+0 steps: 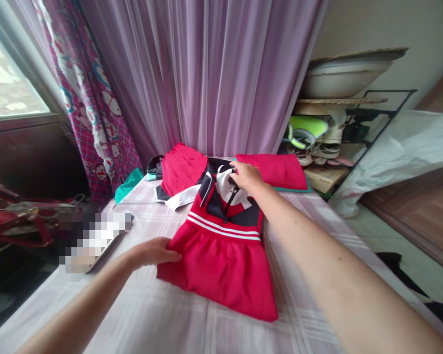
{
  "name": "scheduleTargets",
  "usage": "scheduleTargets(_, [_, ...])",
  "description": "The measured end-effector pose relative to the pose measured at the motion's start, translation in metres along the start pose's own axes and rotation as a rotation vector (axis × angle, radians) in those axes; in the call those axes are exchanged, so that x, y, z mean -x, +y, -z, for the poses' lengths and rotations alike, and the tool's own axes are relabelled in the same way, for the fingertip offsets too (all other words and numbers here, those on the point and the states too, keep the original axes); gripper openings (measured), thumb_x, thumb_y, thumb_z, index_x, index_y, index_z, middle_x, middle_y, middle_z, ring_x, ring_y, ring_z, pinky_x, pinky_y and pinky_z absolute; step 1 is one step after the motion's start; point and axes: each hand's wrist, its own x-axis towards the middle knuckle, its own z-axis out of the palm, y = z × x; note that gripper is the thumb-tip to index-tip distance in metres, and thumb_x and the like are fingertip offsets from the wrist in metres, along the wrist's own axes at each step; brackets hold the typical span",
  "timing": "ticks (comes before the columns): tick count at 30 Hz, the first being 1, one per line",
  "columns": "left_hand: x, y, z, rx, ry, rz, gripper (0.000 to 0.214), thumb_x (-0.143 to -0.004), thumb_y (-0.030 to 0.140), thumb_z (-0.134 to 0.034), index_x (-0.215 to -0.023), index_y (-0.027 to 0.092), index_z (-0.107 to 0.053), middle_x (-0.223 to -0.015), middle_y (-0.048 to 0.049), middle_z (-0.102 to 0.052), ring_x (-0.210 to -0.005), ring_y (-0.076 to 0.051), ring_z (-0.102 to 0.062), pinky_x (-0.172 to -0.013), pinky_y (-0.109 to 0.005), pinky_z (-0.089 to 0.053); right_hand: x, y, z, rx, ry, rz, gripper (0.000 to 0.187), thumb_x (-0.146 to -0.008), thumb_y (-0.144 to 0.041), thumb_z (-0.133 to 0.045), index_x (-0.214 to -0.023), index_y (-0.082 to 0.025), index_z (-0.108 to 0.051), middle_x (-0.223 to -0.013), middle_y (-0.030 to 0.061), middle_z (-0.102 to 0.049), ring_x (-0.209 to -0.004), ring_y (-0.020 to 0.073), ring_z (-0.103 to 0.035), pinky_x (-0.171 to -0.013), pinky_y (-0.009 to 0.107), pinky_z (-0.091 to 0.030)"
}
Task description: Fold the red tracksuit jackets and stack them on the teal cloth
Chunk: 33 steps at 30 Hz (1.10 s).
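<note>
A small red dress with a black collar and white stripes (221,255) is laid flat on the counter covered by a pale checked cloth (140,314). Its left edge is pressed down by the left hand (153,251), fingers flat and together. Its collar is pinched by the right hand (246,177). Just behind it, a folded red garment (179,169) and a flat red cushion (276,170) are seen before the sheer purple curtain (206,73).
</note>
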Motion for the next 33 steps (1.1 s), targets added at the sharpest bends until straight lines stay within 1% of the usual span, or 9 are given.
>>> scheduleTargets(2, [0.014,-0.014,-0.004,0.033,-0.040,0.009,0.049,-0.057,0.058,-0.077,-0.087,0.019,-0.072,-0.090,-0.0034,-0.077,-0.090,-0.027,-0.070,-0.069,-0.030,-0.053,0.004,-0.015,-0.009,-0.037,-0.061,0.027,0.053,-0.089,-0.030,-0.056,-0.142,-0.029,-0.052,-0.127,0.0061,-0.069,-0.114,0.0255,-0.063,-0.094,0.036,-0.048])
scheduleTargets(4, [0.017,-0.015,-0.002,0.002,-0.012,0.007,0.057,-0.056,0.065,-0.076,-0.089,0.019,-0.070,-0.090,-0.0045,-0.077,-0.088,-0.026,-0.070,-0.063,-0.028,-0.051,0.018,-0.010,-0.016,-0.044,-0.105,0.002,0.050,-0.090,-0.031,-0.054,-0.140,-0.026,-0.054,-0.129,0.0078,-0.068,-0.116,0.0264,-0.063,-0.094,0.035,-0.048])
scheduleTargets(9, [-0.014,0.006,0.005,0.027,0.200,0.006,0.077,-0.063,0.077,-0.065,-0.113,0.019,-0.064,-0.107,-0.0084,-0.074,-0.097,-0.026,-0.069,-0.062,-0.026,-0.051,0.091,0.051,-0.032,-0.071,-0.195,-0.327,0.050,-0.095,-0.045,-0.046,-0.139,-0.021,-0.054,-0.131,0.0129,-0.066,-0.120,0.0290,-0.062,-0.097,0.038,-0.048])
scheduleTargets(12, [-0.035,0.010,0.001,0.038,0.331,-0.017,0.070,-0.070,0.075,-0.061,-0.113,0.020,-0.064,-0.108,-0.0075,-0.074,-0.098,-0.025,-0.069,-0.068,-0.026,-0.052,0.144,0.072,-0.045,-0.297,-0.327,-0.434,0.061,-0.095,-0.055,-0.046,-0.142,-0.016,-0.051,-0.125,0.0168,-0.069,-0.116,0.0290,-0.065,-0.096,0.038,-0.050])
scheduleTargets(16, [-0.043,0.006,-0.010,-0.143,0.457,-0.085,0.050,-0.078,0.065,-0.056,-0.096,0.019,-0.066,-0.099,-0.0080,-0.075,-0.095,-0.026,-0.069,-0.069,-0.028,-0.051,0.188,0.062,-0.060,-0.662,-0.389,-0.378,0.071,-0.089,-0.055,-0.058,-0.148,-0.019,-0.041,-0.114,0.0119,-0.072,-0.103,0.0254,-0.070,-0.088,0.035,-0.054])
scheduleTargets(23, [-0.023,-0.009,-0.037,-0.188,0.479,-0.154,0.040,-0.084,0.055,-0.050,-0.092,0.019,-0.064,-0.095,-0.0083,-0.074,-0.090,-0.025,-0.068,-0.066,-0.029,-0.048,0.202,0.049,-0.067,-1.041,-0.316,-0.365,0.073,-0.080,-0.039,-0.071,-0.146,-0.022,-0.042,-0.113,0.0080,-0.073,-0.093,0.0215,-0.071,-0.083,0.035,-0.057])
scheduleTargets(26, [-0.015,-0.015,-0.047,-0.261,0.506,-0.149,0.041,-0.085,0.057,-0.050,-0.091,0.019,-0.065,-0.091,-0.0073,-0.074,-0.087,-0.024,-0.067,-0.066,-0.029,-0.046,0.213,0.059,-0.061,-0.950,-0.277,-0.320,0.060,-0.080,-0.043,-0.070,-0.135,-0.023,-0.056,-0.100,0.0058,-0.076,-0.084,0.0217,-0.071,-0.078,0.035,-0.057])
scheduleTargets(29, [-0.010,-0.015,-0.048,-0.312,0.610,-0.140,0.042,-0.085,0.056,-0.051,-0.101,0.020,-0.065,-0.089,-0.0063,-0.073,-0.083,-0.023,-0.067,-0.066,-0.028,-0.043,0.220,0.067,-0.052,-0.718,-0.218,-0.264,0.037,-0.085,-0.050,-0.061,-0.106,-0.021,-0.073,-0.094,0.0072,-0.077,-0.087,0.0231,-0.070,-0.078,0.032,-0.053])
scheduleTargets(33, [-0.012,-0.012,-0.043,-0.217,0.656,-0.182,0.035,-0.087,0.050,-0.050,-0.094,0.021,-0.069,-0.081,-0.0045,-0.070,-0.078,-0.020,-0.065,-0.063,-0.027,-0.040,0.219,0.069,-0.045,-0.479,-0.144,-0.321,0.047,-0.091,-0.053,-0.044,-0.076,-0.021,-0.075,-0.081,0.0083,-0.076,-0.084,0.0244,-0.070,-0.069,0.029,-0.047])
